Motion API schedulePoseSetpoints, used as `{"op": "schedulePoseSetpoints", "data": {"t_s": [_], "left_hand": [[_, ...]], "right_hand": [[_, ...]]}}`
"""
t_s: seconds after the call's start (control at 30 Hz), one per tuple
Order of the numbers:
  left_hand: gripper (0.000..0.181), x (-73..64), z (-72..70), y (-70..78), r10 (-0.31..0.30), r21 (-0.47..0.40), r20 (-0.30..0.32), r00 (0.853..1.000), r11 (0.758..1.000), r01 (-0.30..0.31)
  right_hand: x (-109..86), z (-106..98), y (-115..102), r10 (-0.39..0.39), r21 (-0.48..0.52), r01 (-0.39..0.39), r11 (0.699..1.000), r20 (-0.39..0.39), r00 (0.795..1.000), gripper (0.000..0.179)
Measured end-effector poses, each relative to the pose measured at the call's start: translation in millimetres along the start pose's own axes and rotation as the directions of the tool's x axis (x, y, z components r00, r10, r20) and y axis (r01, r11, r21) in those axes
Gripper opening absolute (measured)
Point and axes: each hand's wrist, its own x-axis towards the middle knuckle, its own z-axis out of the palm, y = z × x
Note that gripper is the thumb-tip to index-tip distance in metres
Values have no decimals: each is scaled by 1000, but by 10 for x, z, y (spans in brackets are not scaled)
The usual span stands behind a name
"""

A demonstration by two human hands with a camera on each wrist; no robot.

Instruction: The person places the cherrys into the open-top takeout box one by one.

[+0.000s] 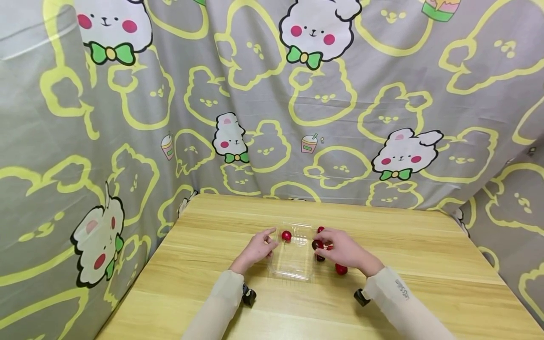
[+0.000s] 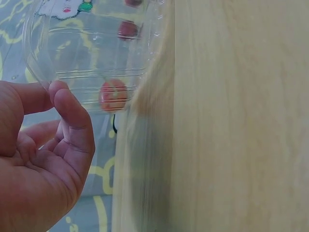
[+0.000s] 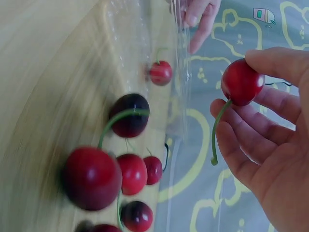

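A clear plastic box point(image 1: 292, 265) sits on the table, with one red cherry point(image 1: 286, 235) inside near its far left corner. At the box's left side, my left hand point(image 1: 259, 248) pinches the rim between thumb and fingertip, as the left wrist view shows. My right hand point(image 1: 346, 250) is at the opposite side, holding a red cherry point(image 3: 243, 82) between thumb and fingers, its green stem hanging down. Several loose cherries lie below and around that hand, among them a dark one point(image 3: 129, 116) and a large red one point(image 3: 91, 179) with a stem.
The wooden table point(image 1: 204, 236) runs back to a grey curtain point(image 1: 263, 104) with cartoon animals, which also hangs along the left and right. Black straps with small devices point(image 1: 248, 296) sit on both wrists. Another red cherry point(image 1: 341, 269) lies nearest the right wrist.
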Motion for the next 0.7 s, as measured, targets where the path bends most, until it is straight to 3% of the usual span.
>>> {"op": "schedulePoseSetpoints", "data": {"t_s": [0.13,0.4,0.7], "left_hand": [[52,-22,-1,40,0,-7,1,1000,1000,0],[55,64,-1,-145,-15,-29,5,1000,999,15],[55,64,-14,-168,-13,-35,11,1000,999,13]], "right_hand": [[106,77,-22,-15,17,15,1000,16,1000,29],[303,239,-65,-48,-2,48,999,23,999,33],[435,382,-90,-21,-21,23,1000,61,998,32]]}}
